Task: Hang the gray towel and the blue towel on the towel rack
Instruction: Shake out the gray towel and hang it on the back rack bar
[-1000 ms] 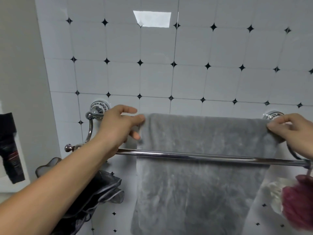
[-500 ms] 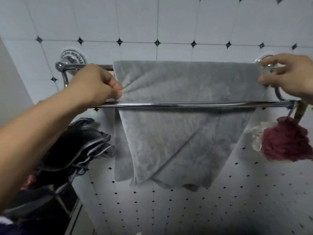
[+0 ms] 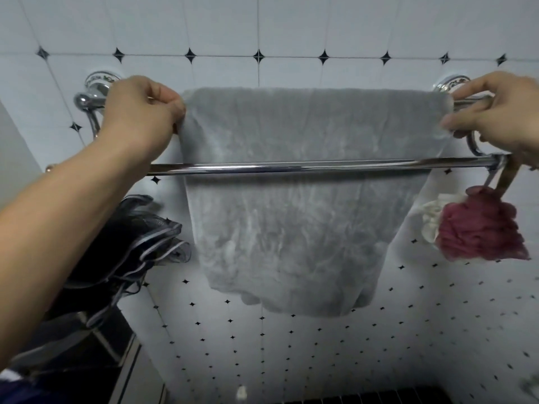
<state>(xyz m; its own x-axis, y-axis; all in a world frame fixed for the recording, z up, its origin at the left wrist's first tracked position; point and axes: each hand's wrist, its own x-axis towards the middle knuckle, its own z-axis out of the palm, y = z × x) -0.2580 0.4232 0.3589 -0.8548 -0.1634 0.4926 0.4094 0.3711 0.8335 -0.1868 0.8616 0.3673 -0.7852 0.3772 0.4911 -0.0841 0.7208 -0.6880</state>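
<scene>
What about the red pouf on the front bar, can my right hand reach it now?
Probably yes: the red pouf hangs just below the right hand with nothing in front of it. That hand pinches the gray towel, though, so it must let go first.

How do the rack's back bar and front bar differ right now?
The back bar sits higher, by the wall, and carries the gray towel; the front bar sits lower and carries no towel, only a red bath puff at its right end. Both are chrome and horizontal.
</scene>
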